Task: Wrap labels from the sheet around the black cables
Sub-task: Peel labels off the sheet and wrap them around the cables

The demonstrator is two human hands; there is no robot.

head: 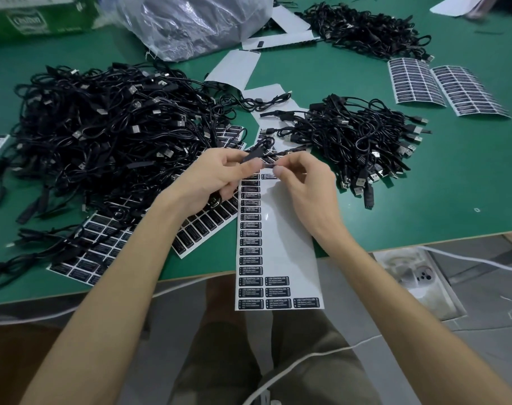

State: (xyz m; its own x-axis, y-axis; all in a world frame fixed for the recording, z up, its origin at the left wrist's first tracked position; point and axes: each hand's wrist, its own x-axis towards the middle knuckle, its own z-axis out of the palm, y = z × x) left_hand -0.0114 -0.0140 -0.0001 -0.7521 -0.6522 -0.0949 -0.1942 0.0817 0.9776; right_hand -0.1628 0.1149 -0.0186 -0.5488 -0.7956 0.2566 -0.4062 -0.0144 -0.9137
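Note:
My left hand [219,176] pinches the black controller block of a cable [253,154], whose wire loops up behind it. My right hand [304,182] pinches a black label [270,162] held against that block. Below both hands lies the white label sheet [281,241], with black labels down its left column and along its bottom rows. It hangs over the table's front edge. A large heap of black cables [102,133] lies to the left. A smaller heap [357,141] lies to the right.
More label sheets lie under the left heap [102,252] and at the far right [441,84]. Empty white backing sheets [234,70], a clear plastic bag [190,21], a green carton [41,19] and a third cable pile [365,30] sit at the back of the green table [424,214].

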